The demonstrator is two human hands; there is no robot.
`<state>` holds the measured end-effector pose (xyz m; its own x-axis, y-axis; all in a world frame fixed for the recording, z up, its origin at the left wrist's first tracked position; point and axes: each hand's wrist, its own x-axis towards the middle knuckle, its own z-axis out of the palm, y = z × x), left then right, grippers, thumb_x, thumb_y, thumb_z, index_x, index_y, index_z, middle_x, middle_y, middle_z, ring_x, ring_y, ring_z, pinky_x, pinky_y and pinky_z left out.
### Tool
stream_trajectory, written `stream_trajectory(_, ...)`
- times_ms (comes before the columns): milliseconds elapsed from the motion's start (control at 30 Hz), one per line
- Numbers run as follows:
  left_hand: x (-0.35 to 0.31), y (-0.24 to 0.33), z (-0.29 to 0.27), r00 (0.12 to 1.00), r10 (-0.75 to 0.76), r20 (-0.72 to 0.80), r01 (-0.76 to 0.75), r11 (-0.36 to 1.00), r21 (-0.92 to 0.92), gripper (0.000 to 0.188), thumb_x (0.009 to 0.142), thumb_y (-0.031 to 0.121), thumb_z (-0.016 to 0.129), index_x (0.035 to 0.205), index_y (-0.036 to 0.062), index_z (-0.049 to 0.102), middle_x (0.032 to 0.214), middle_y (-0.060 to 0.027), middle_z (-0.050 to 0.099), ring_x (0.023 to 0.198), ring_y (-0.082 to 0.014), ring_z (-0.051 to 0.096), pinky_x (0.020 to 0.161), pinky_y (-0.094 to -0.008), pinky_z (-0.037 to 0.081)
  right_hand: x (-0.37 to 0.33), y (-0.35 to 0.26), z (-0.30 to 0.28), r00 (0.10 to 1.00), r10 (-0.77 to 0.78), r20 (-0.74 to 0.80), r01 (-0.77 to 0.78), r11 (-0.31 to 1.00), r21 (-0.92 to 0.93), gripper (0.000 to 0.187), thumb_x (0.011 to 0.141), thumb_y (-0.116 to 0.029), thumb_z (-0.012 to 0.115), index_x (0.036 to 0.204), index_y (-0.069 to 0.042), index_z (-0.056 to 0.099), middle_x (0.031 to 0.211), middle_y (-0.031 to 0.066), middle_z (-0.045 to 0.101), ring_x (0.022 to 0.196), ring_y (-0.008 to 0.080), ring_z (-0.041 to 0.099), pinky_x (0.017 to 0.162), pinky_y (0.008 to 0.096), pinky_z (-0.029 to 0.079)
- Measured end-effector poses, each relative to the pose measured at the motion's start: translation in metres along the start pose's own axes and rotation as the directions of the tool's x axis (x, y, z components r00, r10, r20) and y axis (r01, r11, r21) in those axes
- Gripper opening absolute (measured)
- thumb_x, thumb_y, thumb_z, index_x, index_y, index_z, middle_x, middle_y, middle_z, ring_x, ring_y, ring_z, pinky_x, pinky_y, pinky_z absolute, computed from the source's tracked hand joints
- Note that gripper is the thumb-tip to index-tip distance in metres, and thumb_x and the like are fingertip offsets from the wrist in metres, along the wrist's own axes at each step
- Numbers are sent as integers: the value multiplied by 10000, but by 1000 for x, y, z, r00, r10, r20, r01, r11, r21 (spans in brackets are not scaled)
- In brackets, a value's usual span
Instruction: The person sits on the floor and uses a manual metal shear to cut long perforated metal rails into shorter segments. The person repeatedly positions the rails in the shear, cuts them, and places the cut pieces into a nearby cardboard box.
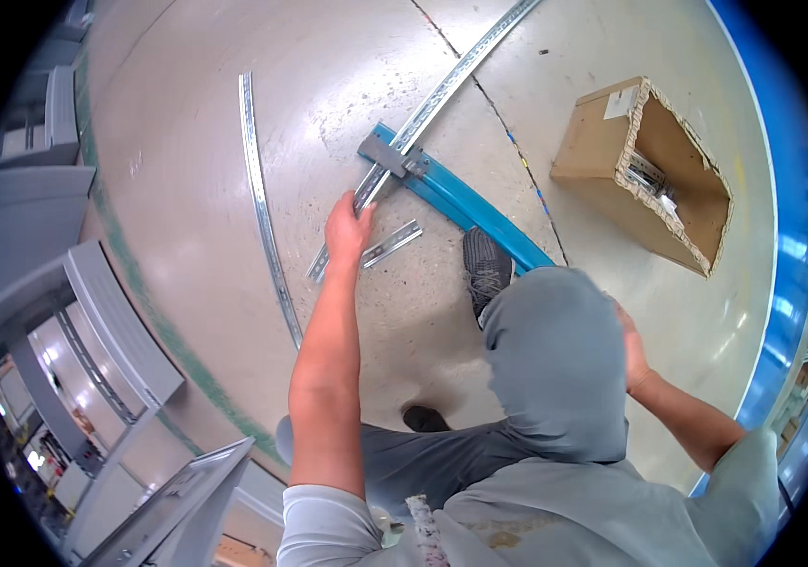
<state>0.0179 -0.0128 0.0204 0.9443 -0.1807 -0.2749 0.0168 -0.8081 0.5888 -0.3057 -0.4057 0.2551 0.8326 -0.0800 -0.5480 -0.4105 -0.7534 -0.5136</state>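
A long slotted metal rail (451,87) runs diagonally through the dark grey head (387,154) of a teal metal tool (480,210) on the floor. My left hand (347,230) is closed around the rail just on the near side of that head. The rail's near end sticks out past my fingers. Beside it lies a short offcut of the same slotted rail (393,243). My right hand (633,352) is at the right side of my bent knee, which hides most of its fingers; whether it holds anything cannot be seen.
Another long slotted rail (258,180) lies on the floor to the left. An open cardboard box (602,142) with metal pieces inside stands at the right. My shoe (486,274) is against the teal tool. Grey cabinets or frames (125,321) line the far left, beyond a green floor line.
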Motion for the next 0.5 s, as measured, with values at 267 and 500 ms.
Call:
stream_trajectory(267,20,19,-5,997,21,80,-25,998,54,533,922,383,724,1307,28,621,993,-220,706,914,-385,686,814,-462,531,-12,14,37,981,135,-141,-120,987,107,629,920,-227,624,1473,30,471,1471,262,528,1408,447,455,1147,515,389)
stream_trajectory(500,40,35,-6,990,92,109,-103,990,98,507,932,388,717,1298,51,615,1091,-210,702,983,-411,680,847,-491,530,-20,33,47,947,321,9,-314,921,230,619,950,-264,569,1492,16,463,1507,209,515,1434,417,437,1159,514,370)
